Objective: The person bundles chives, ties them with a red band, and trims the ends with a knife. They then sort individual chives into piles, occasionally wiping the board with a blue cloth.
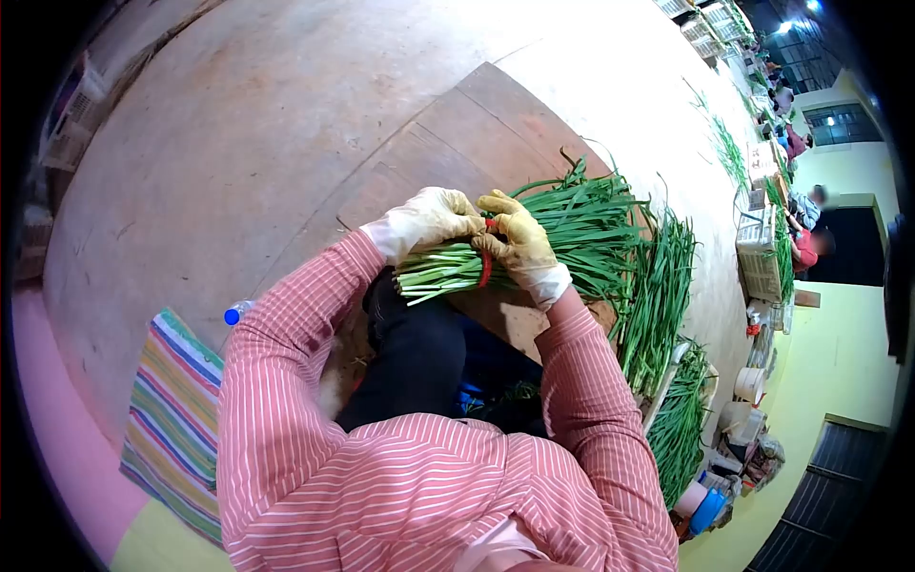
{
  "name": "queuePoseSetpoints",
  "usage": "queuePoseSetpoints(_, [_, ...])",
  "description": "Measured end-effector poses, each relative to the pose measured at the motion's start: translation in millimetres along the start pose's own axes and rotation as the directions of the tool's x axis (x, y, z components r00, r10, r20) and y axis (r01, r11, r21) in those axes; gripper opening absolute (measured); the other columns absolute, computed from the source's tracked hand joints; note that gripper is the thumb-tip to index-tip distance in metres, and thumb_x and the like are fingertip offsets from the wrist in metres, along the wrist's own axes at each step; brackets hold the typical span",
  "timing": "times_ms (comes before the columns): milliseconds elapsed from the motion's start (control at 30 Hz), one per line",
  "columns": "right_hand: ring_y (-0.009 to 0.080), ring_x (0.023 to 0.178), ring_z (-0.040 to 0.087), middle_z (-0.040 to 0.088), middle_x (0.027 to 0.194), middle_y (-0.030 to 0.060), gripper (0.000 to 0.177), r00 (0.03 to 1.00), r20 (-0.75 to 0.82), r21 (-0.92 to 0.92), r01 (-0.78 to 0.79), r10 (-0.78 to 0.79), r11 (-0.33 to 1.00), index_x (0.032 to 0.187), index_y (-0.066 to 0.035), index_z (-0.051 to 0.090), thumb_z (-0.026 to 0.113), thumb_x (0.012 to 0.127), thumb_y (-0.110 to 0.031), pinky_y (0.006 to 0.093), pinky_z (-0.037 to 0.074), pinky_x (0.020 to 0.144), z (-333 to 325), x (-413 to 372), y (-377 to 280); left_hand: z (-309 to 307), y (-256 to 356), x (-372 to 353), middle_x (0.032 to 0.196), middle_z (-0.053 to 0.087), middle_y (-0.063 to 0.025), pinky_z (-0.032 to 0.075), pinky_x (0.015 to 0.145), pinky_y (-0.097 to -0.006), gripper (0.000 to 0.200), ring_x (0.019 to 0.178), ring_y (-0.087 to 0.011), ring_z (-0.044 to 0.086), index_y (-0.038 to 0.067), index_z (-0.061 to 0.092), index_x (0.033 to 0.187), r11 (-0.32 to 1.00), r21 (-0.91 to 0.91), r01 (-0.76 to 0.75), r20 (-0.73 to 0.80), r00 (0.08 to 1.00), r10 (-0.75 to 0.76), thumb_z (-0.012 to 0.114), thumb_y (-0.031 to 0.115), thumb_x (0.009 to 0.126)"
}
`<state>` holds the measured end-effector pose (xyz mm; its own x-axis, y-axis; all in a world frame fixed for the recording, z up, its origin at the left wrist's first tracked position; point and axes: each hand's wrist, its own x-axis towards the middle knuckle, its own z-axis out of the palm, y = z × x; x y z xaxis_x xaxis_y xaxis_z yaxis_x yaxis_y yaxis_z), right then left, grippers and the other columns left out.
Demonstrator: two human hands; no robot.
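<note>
A bundle of garlic chives lies across my lap, its pale cut stems at the left and its long green leaves spreading right. A red tie circles the stems. My left hand, in a pale yellowed glove, is closed with its fingertips pinching the tie at the top of the bundle. From the other side my right hand, gloved too, curls its fingers on the same tie; its palm rests against the bundle. The exact grip of the fingertips is partly hidden.
More loose chives lie to the right, and others fill a container nearer me. A flat brown board is beyond my hands. At left are a striped mat and a blue-capped bottle. Crates and people line the far right.
</note>
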<state>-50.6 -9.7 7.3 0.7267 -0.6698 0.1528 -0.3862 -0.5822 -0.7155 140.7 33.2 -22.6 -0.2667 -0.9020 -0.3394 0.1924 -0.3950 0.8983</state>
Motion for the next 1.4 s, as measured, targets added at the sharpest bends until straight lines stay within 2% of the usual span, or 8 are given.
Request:
queuePoseSetpoints(633, [0.0397, 0.131, 0.038, 0.055, 0.129, 0.0174, 0.025, 0.987, -0.088, -0.167, -0.15, 0.137, 0.974, 0.083, -0.013, 0.073, 0.077, 0.07, -0.035, 0.0463, 0.019, 0.111, 3, -17, 1, 13, 6, -6, 0.085, 0.067, -0.0048, 0.05, 0.072, -0.0269, 0.015, 0.079, -0.0114, 0.061, 0.001, 0.065, 0.091, 0.955, 0.293, -0.054, -0.074, 0.994, 0.078, 0.071, 0.011, 0.082])
queuePoseSetpoints(867, [0.0379, 0.128, 0.041, 0.046, 0.136, 0.0199, 0.033, 0.873, -0.467, -0.237, 0.03, -0.141, 0.971, 0.105, -0.013, 0.067, 0.075, 0.073, -0.012, 0.0452, 0.032, 0.106, -33, -33, -44, -6, 14, -5, 0.083, 0.068, -0.0062, 0.052, 0.069, -0.0273, 0.016, 0.074, -0.0125, 0.063, 0.002, 0.065, 0.09, 0.98, -0.188, -0.061, -0.299, 0.954, 0.002, 0.072, 0.015, 0.083])
queuePoseSetpoints(967, [0.0237, 0.117, 0.051, 0.053, 0.126, 0.0132, 0.025, 0.752, -0.549, 0.408, -0.14, 0.365, 0.902, 0.109, -0.001, 0.064, 0.067, 0.085, -0.009, 0.0349, 0.04, 0.101, -39, -61, -45, -9, 13, 4, 0.084, 0.067, -0.006, 0.053, 0.067, -0.029, 0.019, 0.071, -0.0135, 0.062, 0.002, 0.064, 0.094, 0.952, -0.29, -0.098, -0.355, 0.935, -0.012, 0.07, 0.018, 0.085])
queuePoseSetpoints(1033, [0.0152, 0.107, 0.055, 0.06, 0.112, 0.0086, 0.042, 0.78, -0.256, 0.592, -0.34, 0.57, 0.731, 0.125, 0.003, 0.051, 0.065, 0.089, -0.015, 0.0262, 0.044, 0.093, -40, -70, -29, 12, 21, 13, 0.084, 0.067, -0.0059, 0.053, 0.066, -0.0292, 0.019, 0.07, -0.0136, 0.062, 0.002, 0.064, 0.097, 0.958, -0.281, -0.066, -0.448, 0.891, -0.07, 0.069, 0.017, 0.086])
queuePoseSetpoints(1133, [0.015, 0.109, 0.054, 0.059, 0.115, 0.0091, 0.071, 0.682, 0.066, 0.726, -0.534, 0.728, 0.434, 0.14, -0.002, 0.034, 0.072, 0.084, -0.025, 0.0253, 0.044, 0.088, -32, -67, -20, 63, 29, 20, 0.086, 0.067, -0.0068, 0.051, 0.069, -0.0293, 0.018, 0.075, -0.0134, 0.061, 0.002, 0.065, 0.098, 0.977, 0.209, -0.036, -0.404, 0.907, 0.12, 0.067, 0.015, 0.087])
queuePoseSetpoints(1233, [0.0143, 0.1, 0.058, 0.061, 0.111, 0.0064, 0.063, 0.718, 0.001, 0.898, -0.306, 0.696, 0.315, 0.131, -0.004, 0.044, 0.076, 0.079, -0.019, 0.0266, 0.047, 0.085, -13, -78, 0, 90, 8, 38, 0.086, 0.066, -0.0075, 0.05, 0.071, -0.0299, 0.018, 0.076, -0.0167, 0.061, 0.002, 0.065, 0.099, 0.836, 0.531, -0.139, -0.246, 0.919, 0.309, 0.067, 0.015, 0.086])
queuePoseSetpoints(1367, [0.012, 0.095, 0.058, 0.061, 0.11, 0.0036, 0.06, 0.827, -0.054, 0.854, -0.252, 0.56, 0.455, 0.128, -0.004, 0.047, 0.077, 0.079, -0.018, 0.0267, 0.048, 0.083, -57, -96, -6, 115, 46, 14, 0.082, 0.06, -0.0087, 0.05, 0.073, -0.0343, 0.022, 0.078, -0.0261, 0.061, 0.006, 0.065, 0.094, 0.43, 0.727, -0.535, 0.162, 0.742, 0.65, 0.074, 0.009, 0.075])
queuePoseSetpoints(1400, [0.0116, 0.096, 0.058, 0.061, 0.111, 0.0037, 0.064, 0.863, -0.01, 0.856, -0.254, 0.505, 0.45, 0.13, -0.004, 0.046, 0.079, 0.077, -0.019, 0.0263, 0.047, 0.084, -72, -102, -7, 124, 57, 9, 0.087, 0.061, -0.007, 0.05, 0.074, -0.0365, 0.024, 0.083, -0.0266, 0.061, 0.007, 0.064, 0.093, 0.128, 0.776, -0.618, 0.329, 0.569, 0.754, 0.075, 0.007, 0.072])
